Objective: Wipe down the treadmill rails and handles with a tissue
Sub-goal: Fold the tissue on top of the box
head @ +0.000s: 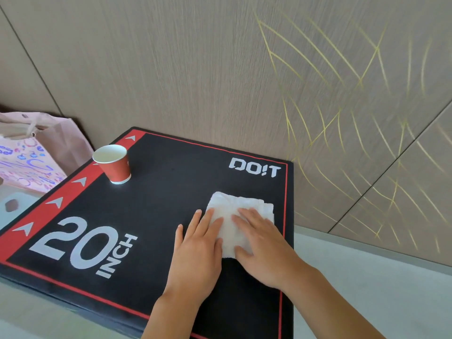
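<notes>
Both hands lie flat on a white tissue (pixel 241 216), fingers straight. Left hand (pixel 198 250) presses its left edge, right hand (pixel 260 243) presses its right side. The tissue sits on a black box (pixel 156 216) with red edges, near the right side. A red cup (pixel 113 163) stands far left on the box. A pink bag (pixel 34 152) is further left. A brown wall (pixel 220 69) is behind.

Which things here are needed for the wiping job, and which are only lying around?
For the job:
tissue, flat on the black box
left hand and right hand, both pressing it with straight fingers

Lying about:
red paper cup
pink bag
</notes>
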Tool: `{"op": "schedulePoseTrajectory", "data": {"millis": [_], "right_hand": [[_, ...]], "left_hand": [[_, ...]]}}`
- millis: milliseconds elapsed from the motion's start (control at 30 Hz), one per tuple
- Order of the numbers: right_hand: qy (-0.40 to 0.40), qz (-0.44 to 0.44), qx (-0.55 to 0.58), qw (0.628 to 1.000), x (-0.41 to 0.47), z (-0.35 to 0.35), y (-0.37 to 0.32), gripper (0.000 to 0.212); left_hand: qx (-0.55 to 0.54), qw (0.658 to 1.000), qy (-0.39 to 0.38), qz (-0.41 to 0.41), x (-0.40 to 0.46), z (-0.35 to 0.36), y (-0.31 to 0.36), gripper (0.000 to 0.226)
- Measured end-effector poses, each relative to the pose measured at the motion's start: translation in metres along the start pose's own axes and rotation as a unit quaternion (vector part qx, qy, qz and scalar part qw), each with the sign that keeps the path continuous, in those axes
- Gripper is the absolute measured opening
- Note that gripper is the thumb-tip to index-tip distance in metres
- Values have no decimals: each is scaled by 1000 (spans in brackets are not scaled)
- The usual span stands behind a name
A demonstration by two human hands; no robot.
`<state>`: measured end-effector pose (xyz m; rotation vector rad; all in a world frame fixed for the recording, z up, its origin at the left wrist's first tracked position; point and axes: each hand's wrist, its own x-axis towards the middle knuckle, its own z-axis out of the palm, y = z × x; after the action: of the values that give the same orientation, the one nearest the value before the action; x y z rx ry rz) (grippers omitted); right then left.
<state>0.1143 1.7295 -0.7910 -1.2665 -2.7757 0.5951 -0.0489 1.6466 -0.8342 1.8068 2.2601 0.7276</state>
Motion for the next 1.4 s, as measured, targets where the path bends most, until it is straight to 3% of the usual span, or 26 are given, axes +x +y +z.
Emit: {"op": "schedulePoseTrajectory", "data": {"millis": [100,167,433,667,833,933,1200,1400], "right_hand": [[30,-18,12,999,2,3,-7,56],[24,-18,45,999,4,5,-7,52],[19,-29,6,999,13,13,1,54],[67,12,-6,998,31,15,22,56],[57,25,-14,998,31,4,12,51],[47,32,-40,998,20,-1,-4,45],[38,37,-38,998,19,2,15,68],[41,36,-9,998,11,2,15,61]], "left_hand": [[-1,995,90,45,-3,0,7,37],[-2,992,110,64,-6,5,8,35],[16,997,65,42,-8,18,-4,38],[14,994,77,75,-3,12,2,39],[25,995,55,80,-8,16,-1,43],[8,995,61,79,-7,17,-3,42],[-8,996,75,53,3,26,7,37],[-42,994,92,44,5,25,7,36]]}}
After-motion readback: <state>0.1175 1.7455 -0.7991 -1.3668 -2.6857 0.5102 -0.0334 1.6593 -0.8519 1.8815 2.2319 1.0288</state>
